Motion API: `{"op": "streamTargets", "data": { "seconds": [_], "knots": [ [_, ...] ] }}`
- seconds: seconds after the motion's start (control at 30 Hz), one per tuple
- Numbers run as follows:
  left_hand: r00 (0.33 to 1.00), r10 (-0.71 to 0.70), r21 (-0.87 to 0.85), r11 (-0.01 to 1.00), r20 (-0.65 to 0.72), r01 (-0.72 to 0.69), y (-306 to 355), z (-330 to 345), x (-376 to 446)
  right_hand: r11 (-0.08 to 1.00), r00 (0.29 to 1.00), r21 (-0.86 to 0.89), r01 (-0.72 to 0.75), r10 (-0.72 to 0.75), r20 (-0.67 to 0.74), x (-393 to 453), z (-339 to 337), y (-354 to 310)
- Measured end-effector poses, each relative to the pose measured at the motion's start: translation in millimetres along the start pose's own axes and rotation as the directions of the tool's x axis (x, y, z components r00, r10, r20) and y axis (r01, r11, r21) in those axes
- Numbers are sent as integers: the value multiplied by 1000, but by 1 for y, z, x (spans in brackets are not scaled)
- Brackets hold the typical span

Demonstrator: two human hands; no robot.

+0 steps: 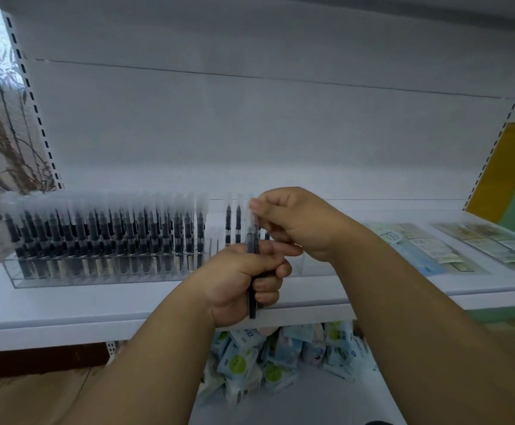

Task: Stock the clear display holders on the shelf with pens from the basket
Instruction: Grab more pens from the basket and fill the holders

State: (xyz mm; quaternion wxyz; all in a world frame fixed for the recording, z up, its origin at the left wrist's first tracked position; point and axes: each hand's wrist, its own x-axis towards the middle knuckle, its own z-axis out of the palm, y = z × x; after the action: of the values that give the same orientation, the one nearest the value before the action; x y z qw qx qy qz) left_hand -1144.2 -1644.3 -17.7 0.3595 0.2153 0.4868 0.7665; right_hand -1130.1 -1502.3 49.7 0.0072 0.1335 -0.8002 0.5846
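Observation:
A long clear display holder (14, 276) stands on the white shelf (66, 308), packed with several upright black pens with frosted caps (96, 231). Its right end holds only a few pens (233, 225). My left hand (244, 283) grips a small bunch of black pens (252, 302) upright in front of the holder. My right hand (296, 222) pinches the frosted cap end of one pen (252, 237) in that bunch, just above my left hand. The basket is out of view.
Flat packets of printed sheets (428, 250) lie on the shelf to the right. Below the shelf, a heap of blue and white packets (274, 357) fills the lower level. A slotted upright (32, 96) stands at the left, a yellow and green wall (511, 179) at the right.

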Motion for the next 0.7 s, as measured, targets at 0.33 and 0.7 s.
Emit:
{"op": "streamTargets", "data": {
  "seconds": [0.33, 0.7],
  "knots": [
    [967, 67, -170, 979, -245, -111, -2, -18, -4, 994, 646, -89, 62, -108, -755, 18, -40, 20],
    [951, 47, -204, 972, -307, -114, -3, -18, -5, 767, 776, -641, -26, -388, -497, 37, -30, 47]
  ]
}}
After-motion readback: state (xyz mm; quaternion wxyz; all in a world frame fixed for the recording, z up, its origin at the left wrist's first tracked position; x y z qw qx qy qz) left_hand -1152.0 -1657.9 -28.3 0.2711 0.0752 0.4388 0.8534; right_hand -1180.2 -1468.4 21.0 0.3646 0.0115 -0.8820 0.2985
